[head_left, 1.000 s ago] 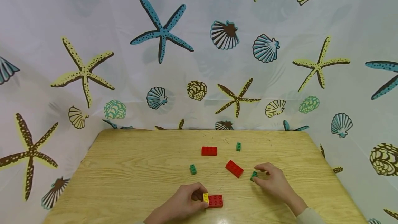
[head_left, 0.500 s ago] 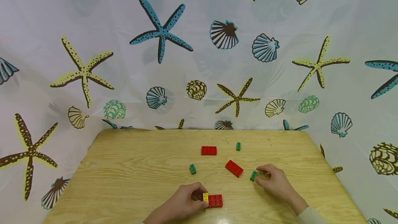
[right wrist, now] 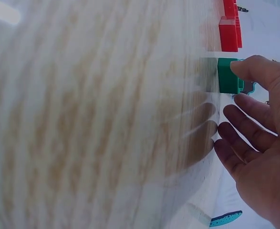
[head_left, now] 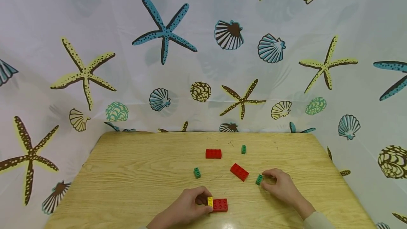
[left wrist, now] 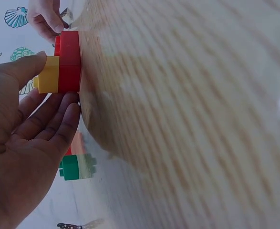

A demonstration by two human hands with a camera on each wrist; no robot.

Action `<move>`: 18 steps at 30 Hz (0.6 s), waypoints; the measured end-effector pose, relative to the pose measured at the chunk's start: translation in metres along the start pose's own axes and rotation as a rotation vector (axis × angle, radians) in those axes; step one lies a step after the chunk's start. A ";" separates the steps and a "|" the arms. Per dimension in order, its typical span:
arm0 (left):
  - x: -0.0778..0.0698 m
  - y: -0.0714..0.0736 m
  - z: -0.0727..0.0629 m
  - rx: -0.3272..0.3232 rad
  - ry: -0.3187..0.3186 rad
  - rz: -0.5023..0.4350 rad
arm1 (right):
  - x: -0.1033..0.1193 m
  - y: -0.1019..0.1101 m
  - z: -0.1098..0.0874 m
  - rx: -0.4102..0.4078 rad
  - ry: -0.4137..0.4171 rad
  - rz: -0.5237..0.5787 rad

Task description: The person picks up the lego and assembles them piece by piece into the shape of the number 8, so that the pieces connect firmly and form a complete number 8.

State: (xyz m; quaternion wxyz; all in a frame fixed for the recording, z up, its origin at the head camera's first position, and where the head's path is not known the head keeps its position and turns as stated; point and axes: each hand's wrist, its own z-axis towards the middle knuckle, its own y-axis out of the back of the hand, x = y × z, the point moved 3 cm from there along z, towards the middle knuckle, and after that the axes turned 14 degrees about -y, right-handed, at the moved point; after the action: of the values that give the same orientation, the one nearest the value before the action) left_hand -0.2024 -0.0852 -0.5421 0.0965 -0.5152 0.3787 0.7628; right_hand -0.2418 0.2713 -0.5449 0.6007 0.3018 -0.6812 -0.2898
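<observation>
A yellow brick point(head_left: 210, 201) sits on the left end of a red brick point(head_left: 220, 205) lying on the table near its front. My left hand point(head_left: 187, 204) pinches the yellow brick between thumb and fingers; the left wrist view shows the thumb on the yellow brick point(left wrist: 48, 75). To the right, a small green brick point(head_left: 259, 179) stands on the table. My right hand point(head_left: 282, 186) is right beside it, thumb and fingers spread in a loose curve. In the right wrist view the thumb overlaps the green brick point(right wrist: 229, 75) and the other fingers are clear of it.
A tilted red brick point(head_left: 239, 172) lies between the hands, with another red brick point(head_left: 213, 154) farther back. One green brick point(head_left: 197, 172) stands left of centre and one point(head_left: 243, 149) at the back of the wooden table point(head_left: 133, 172). A patterned curtain point(head_left: 187, 66) surrounds the table.
My right hand has drawn back slightly to the right, its fingers coming away from the green brick, which stays put. The left hand keeps its place.
</observation>
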 end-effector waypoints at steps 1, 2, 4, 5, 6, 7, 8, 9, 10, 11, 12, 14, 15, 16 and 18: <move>0.000 0.000 0.000 0.000 -0.001 0.000 | 0.000 0.000 0.000 0.000 0.002 -0.001; 0.000 0.000 0.000 0.001 -0.002 0.002 | 0.001 0.000 0.000 0.001 0.003 -0.002; 0.000 0.000 0.000 0.001 -0.003 0.006 | 0.002 0.000 -0.001 0.001 0.005 -0.002; 0.000 0.000 0.000 0.002 -0.004 0.007 | 0.002 0.000 -0.001 0.001 0.005 -0.002; 0.000 0.000 0.000 0.002 -0.004 0.007 | 0.002 0.000 -0.001 0.002 0.006 -0.002; 0.000 0.000 0.000 0.003 -0.005 0.006 | 0.002 -0.001 -0.001 0.002 0.004 -0.001; -0.001 0.000 0.000 0.003 -0.007 0.006 | 0.002 -0.001 -0.001 0.003 0.003 0.000; -0.001 0.000 0.000 0.003 -0.008 0.004 | 0.002 -0.001 -0.001 0.004 0.002 0.000; -0.001 0.000 0.000 0.003 -0.010 0.003 | 0.001 -0.001 -0.001 0.005 0.000 0.000; -0.001 0.001 0.000 0.003 -0.012 0.002 | 0.001 -0.001 -0.001 0.006 -0.003 0.001; -0.001 0.001 0.000 0.004 -0.012 0.002 | 0.001 -0.002 -0.001 0.006 -0.005 0.001; -0.001 0.001 -0.001 0.005 -0.013 0.005 | 0.001 -0.002 -0.001 0.007 -0.007 -0.003; 0.000 0.001 -0.001 0.005 -0.012 0.005 | 0.001 -0.002 -0.001 0.006 -0.007 -0.004; 0.000 0.001 -0.001 0.005 -0.011 0.007 | 0.001 -0.002 -0.001 0.005 -0.007 -0.004; 0.000 0.000 -0.001 0.005 -0.009 0.008 | 0.001 -0.003 -0.001 0.003 -0.008 -0.006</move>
State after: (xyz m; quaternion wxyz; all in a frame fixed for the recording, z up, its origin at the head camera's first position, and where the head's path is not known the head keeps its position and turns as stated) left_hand -0.2023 -0.0860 -0.5422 0.0965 -0.5100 0.3824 0.7644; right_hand -0.2410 0.2690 -0.5462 0.5968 0.3036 -0.6832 -0.2915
